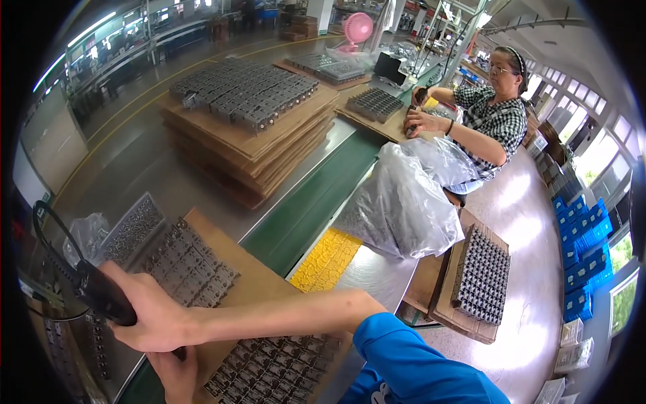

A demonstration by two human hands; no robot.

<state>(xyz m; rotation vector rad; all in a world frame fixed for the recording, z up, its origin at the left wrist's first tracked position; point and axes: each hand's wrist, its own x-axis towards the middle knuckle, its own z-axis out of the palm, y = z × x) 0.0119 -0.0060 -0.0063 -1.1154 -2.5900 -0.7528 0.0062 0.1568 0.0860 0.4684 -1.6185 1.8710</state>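
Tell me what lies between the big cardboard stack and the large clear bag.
In the head view, a grey metal strip, then the green belt, lie between the stack and the bag.

A pink fan stands at the back; a co-worker in a checked shirt is beside the green belt; blue bins stand near windows.

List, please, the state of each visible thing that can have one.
Right hand: closed around black tool
Black tool: held, cord attached
Left hand: partly hidden, grip unclear
Nearest metal parts: laid in rows
Small metal pieces: heaped loose
Clear plastic bag: bulging, creased
Cardboard sheets: piled
Pink fan: upright; running or not, unclear
Blue boxes: stacked
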